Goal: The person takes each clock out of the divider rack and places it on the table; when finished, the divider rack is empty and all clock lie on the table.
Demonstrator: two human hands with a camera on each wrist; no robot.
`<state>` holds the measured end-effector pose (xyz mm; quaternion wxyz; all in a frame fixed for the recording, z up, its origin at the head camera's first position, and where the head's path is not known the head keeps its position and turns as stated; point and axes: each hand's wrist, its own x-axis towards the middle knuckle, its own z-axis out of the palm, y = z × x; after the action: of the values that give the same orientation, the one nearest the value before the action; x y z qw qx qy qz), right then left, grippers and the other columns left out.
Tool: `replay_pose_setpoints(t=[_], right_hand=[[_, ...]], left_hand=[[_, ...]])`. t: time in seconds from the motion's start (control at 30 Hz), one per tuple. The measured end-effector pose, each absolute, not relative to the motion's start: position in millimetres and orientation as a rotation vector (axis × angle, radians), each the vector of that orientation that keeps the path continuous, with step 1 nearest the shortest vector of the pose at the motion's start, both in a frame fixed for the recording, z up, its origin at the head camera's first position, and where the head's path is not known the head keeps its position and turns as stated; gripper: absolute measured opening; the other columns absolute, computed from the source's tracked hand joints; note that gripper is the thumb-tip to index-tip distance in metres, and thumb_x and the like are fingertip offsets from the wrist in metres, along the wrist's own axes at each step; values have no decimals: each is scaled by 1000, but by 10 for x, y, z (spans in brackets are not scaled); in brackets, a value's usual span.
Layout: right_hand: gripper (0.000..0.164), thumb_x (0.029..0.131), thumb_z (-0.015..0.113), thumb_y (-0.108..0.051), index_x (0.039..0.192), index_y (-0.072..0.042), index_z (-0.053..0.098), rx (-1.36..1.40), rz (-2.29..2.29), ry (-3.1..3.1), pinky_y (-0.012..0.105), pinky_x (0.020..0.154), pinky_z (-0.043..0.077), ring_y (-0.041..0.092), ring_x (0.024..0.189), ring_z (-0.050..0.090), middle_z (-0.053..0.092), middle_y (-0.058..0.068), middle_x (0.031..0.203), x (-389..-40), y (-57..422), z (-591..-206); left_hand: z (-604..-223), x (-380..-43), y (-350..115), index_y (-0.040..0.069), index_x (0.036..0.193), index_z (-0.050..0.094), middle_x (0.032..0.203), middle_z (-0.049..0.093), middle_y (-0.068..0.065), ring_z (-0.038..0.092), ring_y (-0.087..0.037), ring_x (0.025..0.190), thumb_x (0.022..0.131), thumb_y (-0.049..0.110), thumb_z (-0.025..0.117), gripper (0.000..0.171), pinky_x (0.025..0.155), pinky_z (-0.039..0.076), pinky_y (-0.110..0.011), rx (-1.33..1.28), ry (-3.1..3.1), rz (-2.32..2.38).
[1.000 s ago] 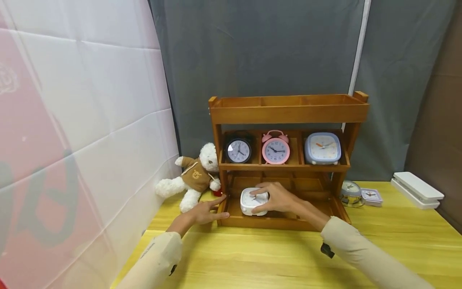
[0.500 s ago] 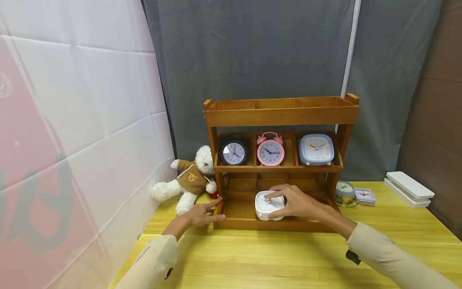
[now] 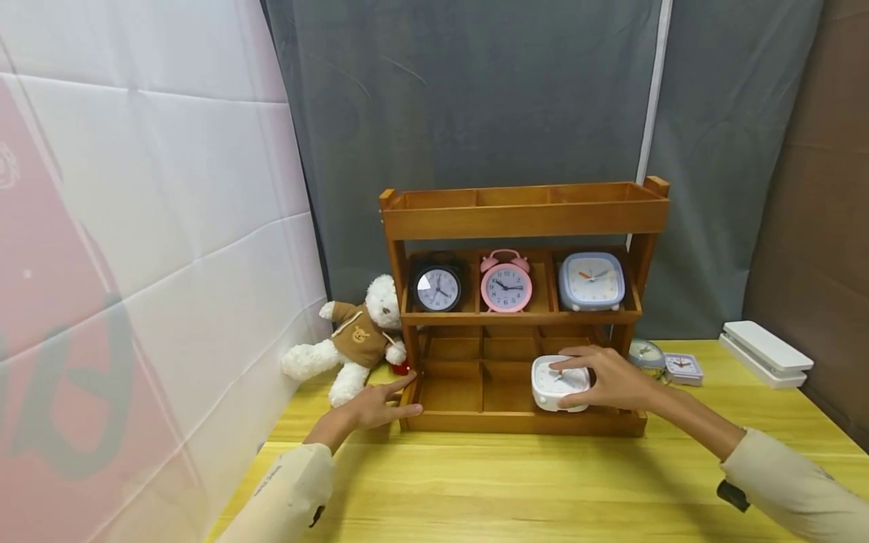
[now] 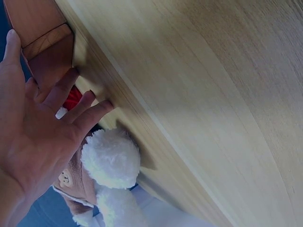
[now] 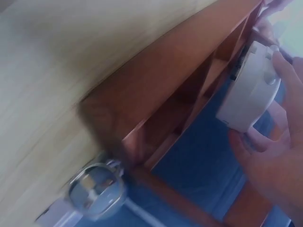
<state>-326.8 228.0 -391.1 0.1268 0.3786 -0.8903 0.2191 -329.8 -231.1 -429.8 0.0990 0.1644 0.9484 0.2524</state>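
The person's right hand [image 3: 614,379] pinches a white clock [image 3: 551,382] between thumb and fingers; this clock is over the lowest level of the wooden shelf [image 3: 523,220], toward its right end. The left hand [image 3: 370,408], with fingers spread wide, touches the shelf's left side. A toy bear [image 3: 359,337] is just left of the shelf.

Even, bright light fills the head view, with soft shadows on the tabletop [image 3: 502,483] and white glare on the black clock [image 3: 441,290]. The left wrist view is dimmer; the right is hazy, the wooden shelf [image 5: 161,71] blurred, upper right washed out.
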Motion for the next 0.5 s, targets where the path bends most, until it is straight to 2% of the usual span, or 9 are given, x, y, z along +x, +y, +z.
replay_pose_setpoints(t=[0.3, 0.5], right_hand=[[60, 75, 93, -43, 123, -11, 78, 1057, 544, -2556, 62, 91, 55, 45, 118, 64, 68, 22, 131, -3128, 2785, -3920], [60, 71, 96, -40, 121, -10, 79, 1007, 530, -2545, 65, 88, 54, 49, 118, 63, 67, 24, 131, -3070, 3128, -3921]], left_hand=[[-4302, -3301, -2295, 22, 164, 35, 147, 57, -24, 61, -37, 129, 97, 58, 66, 82, 110, 44, -57, 503, 2813, 733], [-4303, -3303, -2300, 23, 165, 34, 149, 55, -23, 60, -37, 131, 98, 59, 64, 82, 111, 43, -57, 496, 2818, 718]])
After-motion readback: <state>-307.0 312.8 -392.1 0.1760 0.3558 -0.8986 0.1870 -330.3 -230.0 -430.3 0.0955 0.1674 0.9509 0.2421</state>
